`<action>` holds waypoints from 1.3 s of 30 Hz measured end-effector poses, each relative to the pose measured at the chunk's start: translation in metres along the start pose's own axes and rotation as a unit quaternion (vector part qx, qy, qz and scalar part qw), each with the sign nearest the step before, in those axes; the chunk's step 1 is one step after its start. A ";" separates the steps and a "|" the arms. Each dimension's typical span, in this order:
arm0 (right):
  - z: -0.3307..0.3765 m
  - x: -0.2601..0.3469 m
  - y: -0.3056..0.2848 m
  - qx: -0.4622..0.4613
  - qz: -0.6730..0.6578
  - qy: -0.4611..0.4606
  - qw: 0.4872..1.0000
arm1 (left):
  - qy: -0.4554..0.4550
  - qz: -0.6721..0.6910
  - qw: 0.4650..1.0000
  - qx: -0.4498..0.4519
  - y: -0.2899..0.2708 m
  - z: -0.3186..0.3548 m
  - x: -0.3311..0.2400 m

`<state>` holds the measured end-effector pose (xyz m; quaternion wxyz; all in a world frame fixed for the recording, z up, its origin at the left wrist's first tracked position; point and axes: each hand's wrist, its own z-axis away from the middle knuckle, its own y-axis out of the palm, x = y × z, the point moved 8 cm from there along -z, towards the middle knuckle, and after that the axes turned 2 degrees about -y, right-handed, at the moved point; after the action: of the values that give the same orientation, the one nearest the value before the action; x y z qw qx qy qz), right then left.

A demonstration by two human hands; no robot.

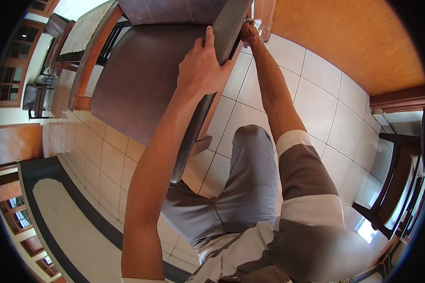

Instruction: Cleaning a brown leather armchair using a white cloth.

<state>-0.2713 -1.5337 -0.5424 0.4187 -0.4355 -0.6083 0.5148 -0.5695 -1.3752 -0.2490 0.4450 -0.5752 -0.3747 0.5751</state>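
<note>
A wooden armchair [141, 70] with a dark brown padded seat and backrest stands in front of me. My left hand [200, 70] lies on its dark armrest [190, 129], fingers stretched forward and thumb across the top. Farther along, at the chair's outer side, my right hand [250, 34] is closed on a white cloth [257, 23]. Only a bit of the cloth shows past the fingers, and the hand partly hides where it meets the chair frame.
An orange-brown wooden panel [344, 37] rises at the right, above pale floor tiles [311, 101]. A dark chair [394, 184] stands at the right edge. Lower left is a long dark-bordered, pale-topped piece [75, 221]. Another wooden chair [87, 33] is at the far left.
</note>
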 end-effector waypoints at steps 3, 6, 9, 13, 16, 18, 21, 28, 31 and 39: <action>0.002 0.001 0.007 0.045 0.046 -0.030 0.997 | -0.009 0.005 1.000 0.004 0.000 0.000 0.001; 0.030 0.000 -0.024 -0.083 -0.198 0.010 0.977 | -0.006 -0.001 1.000 -0.003 -0.002 0.002 -0.002; 0.085 0.027 -0.048 -0.083 -0.173 -0.016 0.981 | -0.009 -0.004 1.000 -0.004 -0.002 0.002 -0.002; 0.184 0.122 -0.083 -0.084 -0.131 -0.195 0.968 | 0.005 -0.015 1.000 -0.018 0.000 0.000 0.000; 0.255 0.178 -0.096 0.020 -0.253 -0.249 0.935 | 0.009 -0.030 0.999 -0.020 0.004 0.000 0.003; 0.289 0.211 -0.113 0.038 -0.257 -0.294 0.920 | 0.011 -0.033 0.999 -0.024 0.006 -0.002 0.003; 0.334 0.262 -0.132 0.029 -0.197 -0.318 0.927 | 0.013 -0.037 0.999 -0.021 0.006 -0.003 0.003; 0.391 0.298 -0.156 -0.034 -0.294 -0.433 0.852 | 0.014 -0.038 0.999 -0.023 0.001 0.001 0.000; 0.362 0.273 -0.131 0.049 -0.299 -0.406 0.862 | 0.012 -0.034 0.999 -0.020 -0.001 0.001 0.000; 0.246 0.154 -0.113 -0.179 -0.432 0.096 0.879 | 0.012 -0.027 0.999 -0.019 0.000 0.000 0.001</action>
<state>-0.5599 -1.4604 -0.4500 0.5712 -0.2443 -0.7743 0.1206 -0.5693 -1.3739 -0.2491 0.4537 -0.5798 -0.3959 0.5489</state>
